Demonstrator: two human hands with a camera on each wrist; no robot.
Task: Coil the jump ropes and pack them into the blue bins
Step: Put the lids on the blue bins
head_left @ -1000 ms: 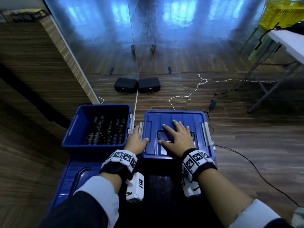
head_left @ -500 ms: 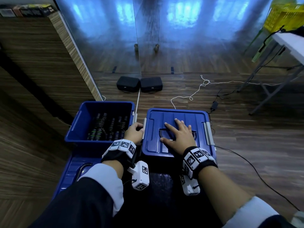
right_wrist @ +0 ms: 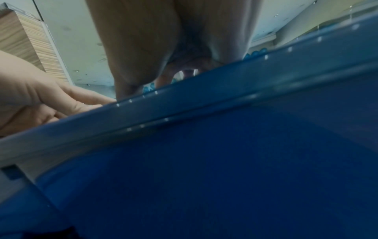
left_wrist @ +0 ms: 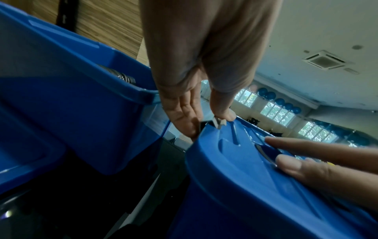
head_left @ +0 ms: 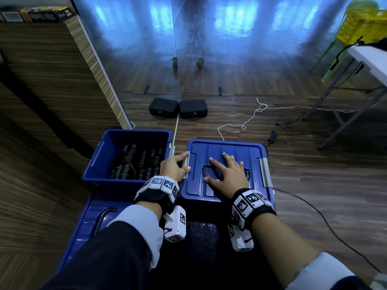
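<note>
An open blue bin (head_left: 109, 187) on the left holds several coiled black jump ropes (head_left: 136, 162). To its right stands a second blue bin with its lid (head_left: 228, 149) on. My left hand (head_left: 173, 166) pinches the grey latch (head_left: 187, 162) on that lid's left edge; in the left wrist view the thumb sits on top of the latch (left_wrist: 219, 124) and the fingers (left_wrist: 184, 116) lie beneath it. My right hand (head_left: 228, 174) presses flat on the lid over its recessed handle, fingers spread. The ropes inside the lidded bin are hidden.
A loose blue lid (head_left: 88, 222) lies on the floor in front of the open bin. A black case (head_left: 193, 108) sits against the mirror wall ahead. A white cord (head_left: 247, 120) and a black cable (head_left: 314, 208) run across the floor on the right. A folding table (head_left: 368, 57) stands far right.
My left hand has shifted from the lid's left edge onto the grey latch and closed on it. The right hand has stayed flat on the lid.
</note>
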